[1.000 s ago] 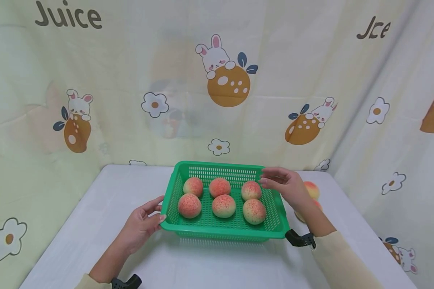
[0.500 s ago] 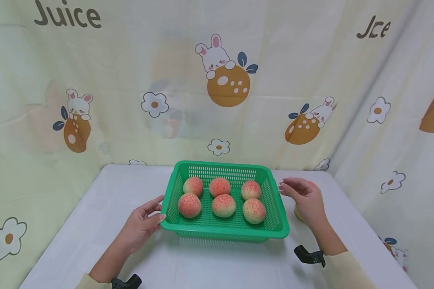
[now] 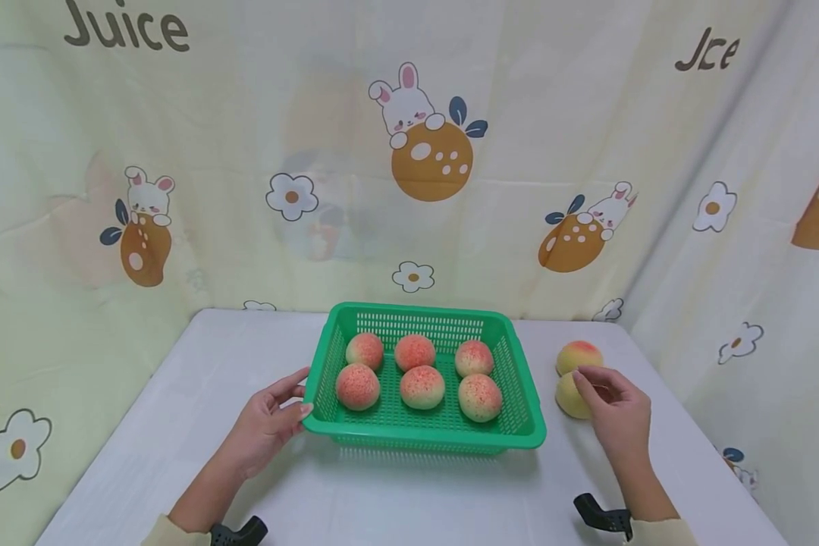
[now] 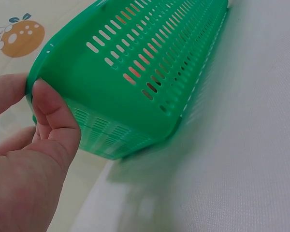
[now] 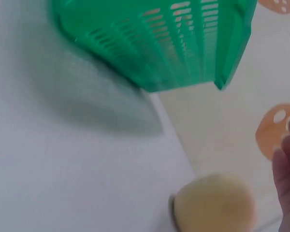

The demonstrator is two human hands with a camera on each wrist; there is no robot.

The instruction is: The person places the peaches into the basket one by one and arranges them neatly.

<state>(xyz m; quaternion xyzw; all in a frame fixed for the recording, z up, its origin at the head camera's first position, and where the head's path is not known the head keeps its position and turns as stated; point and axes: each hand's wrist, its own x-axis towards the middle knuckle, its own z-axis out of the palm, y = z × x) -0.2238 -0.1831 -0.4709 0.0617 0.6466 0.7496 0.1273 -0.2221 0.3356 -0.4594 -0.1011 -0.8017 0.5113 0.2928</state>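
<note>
A green plastic basket (image 3: 437, 435) stands on the white table with several pink-and-pale-green peaches (image 3: 422, 387) in two rows inside. My left hand (image 3: 262, 428) pinches the rim at its near left corner; in the left wrist view the thumb lies on the outside of the basket (image 4: 77, 72). To the right of the basket my right hand (image 3: 621, 417) hovers with loosely bent fingers, holding nothing. Close to its fingertips is a yellowish peach (image 3: 572, 398), with a yellow-and-red peach (image 3: 578, 356) behind it. The right wrist view shows a blurred peach (image 5: 215, 203) apart from the fingers (image 5: 287, 179).
The white table (image 3: 409, 500) extends in front of and to both sides of the basket. A pale curtain (image 3: 246, 114) printed with rabbits, fruit and flowers hangs behind the table and along its sides.
My right hand has moved right and toward me, from over the basket's far right corner to beside the two loose peaches. My left hand and the basket have stayed put.
</note>
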